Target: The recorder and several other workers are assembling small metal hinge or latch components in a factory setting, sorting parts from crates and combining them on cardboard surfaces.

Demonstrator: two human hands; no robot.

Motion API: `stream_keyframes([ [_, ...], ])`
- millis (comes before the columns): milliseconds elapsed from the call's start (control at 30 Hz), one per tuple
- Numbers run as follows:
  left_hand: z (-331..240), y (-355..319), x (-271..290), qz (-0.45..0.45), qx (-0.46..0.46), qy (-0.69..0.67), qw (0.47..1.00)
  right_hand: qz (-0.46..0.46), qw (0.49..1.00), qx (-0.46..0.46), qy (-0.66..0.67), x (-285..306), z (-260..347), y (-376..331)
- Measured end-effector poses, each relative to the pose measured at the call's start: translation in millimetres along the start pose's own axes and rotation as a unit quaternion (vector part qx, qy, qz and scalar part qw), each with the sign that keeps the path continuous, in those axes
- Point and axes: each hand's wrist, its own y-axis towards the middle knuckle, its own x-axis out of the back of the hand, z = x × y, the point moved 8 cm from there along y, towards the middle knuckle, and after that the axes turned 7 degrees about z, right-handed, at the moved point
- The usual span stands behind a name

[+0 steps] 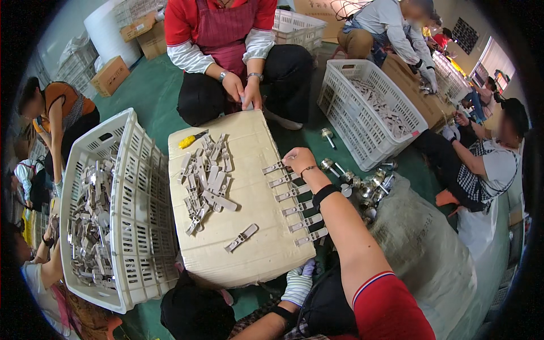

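My right hand (298, 161), bare and with a dark band on its wrist, is closed at the outer end of the farthest metal clip (272, 168) in a row. The fingertips are partly hidden. Several like clips lie side by side along the board's right edge, their outer ends jutting past it. My left hand (297, 285), in a striped glove, is at the near edge of the cardboard-topped board (260, 249); its fingers are partly hidden there. On the board are a loose pile of clips (209, 181) and one separate clip (242, 238).
A yellow-handled tool (188, 141) lies at the board's far left. White crates of metal parts stand left (144, 226) and right (340, 107). Shiny round-headed metal fittings (371, 190) lie beside a translucent sack (419, 238). A person in a red apron (224, 39) sits opposite.
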Motion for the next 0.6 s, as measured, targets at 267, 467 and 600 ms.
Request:
stream_keyframes([
  [267, -12, -2, -2, 0.005, 0.015, -0.021, 1.000, 0.001, 1.000, -0.009, -0.006, 1, 0, -1],
  [467, 1, 1, 1, -0.005, -0.007, -0.005, 1.000, -0.004, 0.999, 0.016, -0.049, 7, 9, -2],
  [600, 7, 3, 0, 0.002, -0.013, 0.016, 1.000, -0.007, 0.998, 0.023, -0.054, 11, 0, 0],
])
